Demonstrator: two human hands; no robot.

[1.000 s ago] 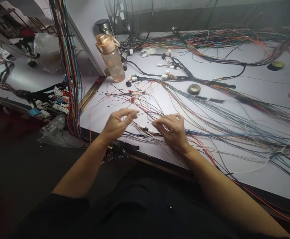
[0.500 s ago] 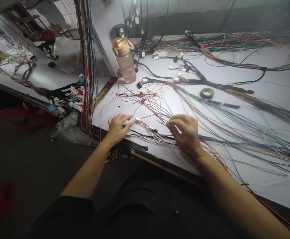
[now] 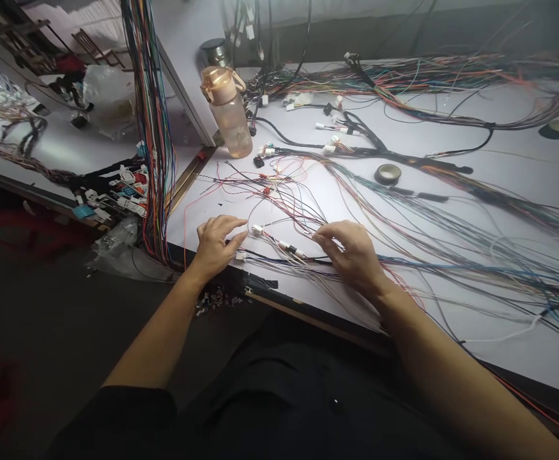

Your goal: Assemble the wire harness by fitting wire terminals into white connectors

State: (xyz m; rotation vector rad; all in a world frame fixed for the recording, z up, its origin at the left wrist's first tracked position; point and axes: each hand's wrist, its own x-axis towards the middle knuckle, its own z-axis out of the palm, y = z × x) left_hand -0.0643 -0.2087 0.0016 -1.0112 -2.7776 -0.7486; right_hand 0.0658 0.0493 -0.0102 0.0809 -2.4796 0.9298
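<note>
My left hand [image 3: 218,244] is at the front edge of the table, its thumb and fingers apart with a gap between them. Just right of its fingertips lies a white connector [image 3: 257,230] with thin wires running from it. A second white connector [image 3: 241,256] lies below the left thumb. My right hand [image 3: 349,252] is closed in a pinch over the wires, thumb against fingers, on what looks like a thin wire; its end is too small to make out. Between the hands lies a black-and-white connector piece [image 3: 290,248] on a wire bundle.
A water bottle [image 3: 229,112] stands at the back left beside a hanging wire bundle [image 3: 149,134]. A tape roll [image 3: 387,174] lies behind my right hand, another tape roll [image 3: 557,129] farther right. Taped harness branches [image 3: 384,153] and loose wires spread across the table.
The whole view has shifted slightly, so everything sits a little farther left. Both hands keep nearly the same pose and place among the wires.
</note>
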